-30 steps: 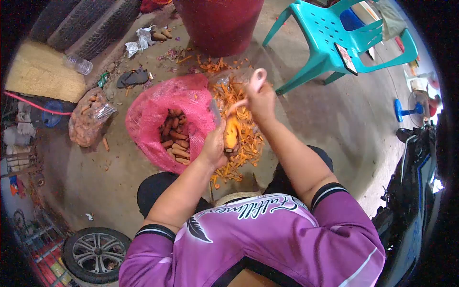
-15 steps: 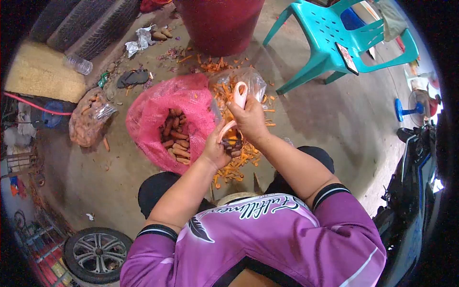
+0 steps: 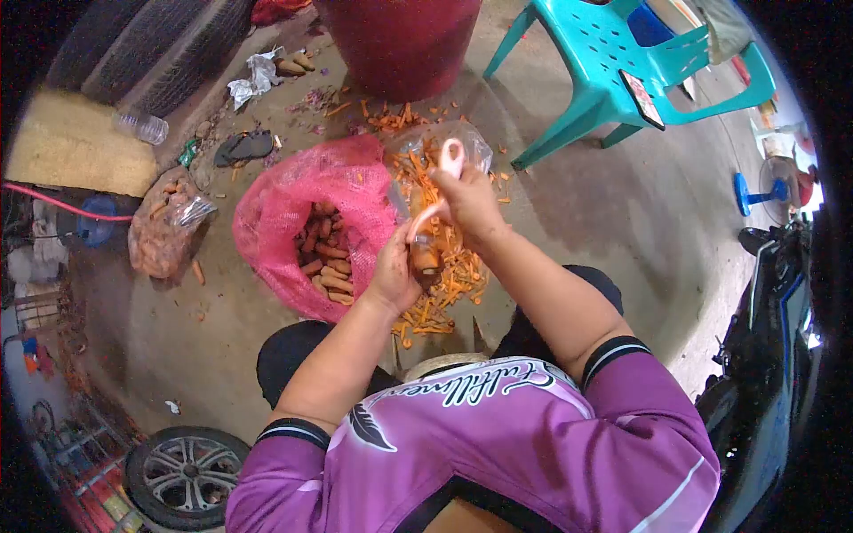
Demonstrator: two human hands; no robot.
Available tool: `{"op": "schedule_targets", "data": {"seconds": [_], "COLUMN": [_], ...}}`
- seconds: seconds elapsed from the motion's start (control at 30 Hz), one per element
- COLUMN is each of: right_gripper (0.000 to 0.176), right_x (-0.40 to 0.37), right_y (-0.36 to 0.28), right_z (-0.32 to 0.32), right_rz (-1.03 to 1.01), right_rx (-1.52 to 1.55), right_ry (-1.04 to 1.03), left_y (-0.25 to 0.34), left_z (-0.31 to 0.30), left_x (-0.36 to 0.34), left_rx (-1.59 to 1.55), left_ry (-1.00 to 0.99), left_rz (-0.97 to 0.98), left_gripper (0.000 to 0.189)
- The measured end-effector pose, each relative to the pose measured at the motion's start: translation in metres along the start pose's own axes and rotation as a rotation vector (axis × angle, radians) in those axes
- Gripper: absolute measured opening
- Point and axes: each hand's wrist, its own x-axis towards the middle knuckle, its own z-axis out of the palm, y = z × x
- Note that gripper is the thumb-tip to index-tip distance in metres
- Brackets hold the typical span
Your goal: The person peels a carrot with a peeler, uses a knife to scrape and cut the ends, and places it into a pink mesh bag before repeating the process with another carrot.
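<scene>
My right hand (image 3: 471,204) is closed around the handle of a pale pink peeler (image 3: 451,153), whose looped end sticks up past the fingers. The peeler's curved head reaches over to my left hand (image 3: 396,271), which grips an orange carrot (image 3: 426,258). Part of the carrot is hidden by the hand and the peeler. Below and around both hands, orange peelings (image 3: 455,282) lie scattered on the floor. Left of my hands is a pink mesh sack (image 3: 267,213), its mouth open, with several unpeeled carrots (image 3: 330,253) inside.
Beyond my hands lie a clear plastic bag (image 3: 468,140) and a large red tub (image 3: 400,44). A green plastic chair (image 3: 595,67) with a phone (image 3: 641,98) stands to the right. A filled plastic bag (image 3: 164,226) sits left; a wheel (image 3: 188,475) is lower left, a motorcycle (image 3: 764,355) lower right.
My left hand has turned the carrot, so more of its orange side and end shows. My right hand, with the peeler, has shifted slightly. The view has moved a little.
</scene>
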Motion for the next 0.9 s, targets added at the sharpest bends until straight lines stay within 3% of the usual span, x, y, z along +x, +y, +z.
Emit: {"op": "schedule_targets", "data": {"seconds": [0.03, 0.07, 0.13, 0.53, 0.63, 0.73, 0.8, 0.9], "right_gripper": [0.019, 0.019, 0.018, 0.018, 0.018, 0.021, 0.022, 0.024], "right_x": [-0.006, -0.011, -0.016, -0.012, -0.009, -0.009, 0.003, 0.043], "right_y": [0.0, 0.001, 0.002, 0.017, 0.011, 0.009, 0.014, 0.011], "right_z": [0.005, 0.007, 0.009, 0.005, 0.003, 0.001, -0.005, -0.034], "right_rz": [0.051, 0.031, -0.008, -0.152, -0.013, -0.014, -0.13, -0.257], "right_rx": [0.048, -0.013, -0.133, -0.194, -0.136, -0.213, -0.178, -0.301], "right_ry": [-0.083, -0.106, -0.149, -0.076, -0.047, -0.07, 0.069, 0.311], "left_y": [0.001, 0.004, -0.002, -0.005, -0.005, -0.009, -0.003, -0.017], "left_z": [0.002, -0.005, -0.007, -0.006, -0.005, -0.008, 0.013, 0.006], "left_x": [0.0, 0.002, 0.007, 0.007, 0.005, 0.008, -0.002, -0.008], "left_rx": [0.013, -0.068, -0.115, -0.082, -0.079, -0.024, 0.083, 0.075], "left_ry": [0.057, -0.059, -0.076, -0.122, -0.085, -0.025, 0.133, -0.071], "left_rz": [0.025, -0.02, 0.059, 0.109, 0.106, 0.133, 0.167, -0.019], "left_gripper": [0.035, 0.036, 0.036, 0.039, 0.039, 0.039, 0.038, 0.042]}}
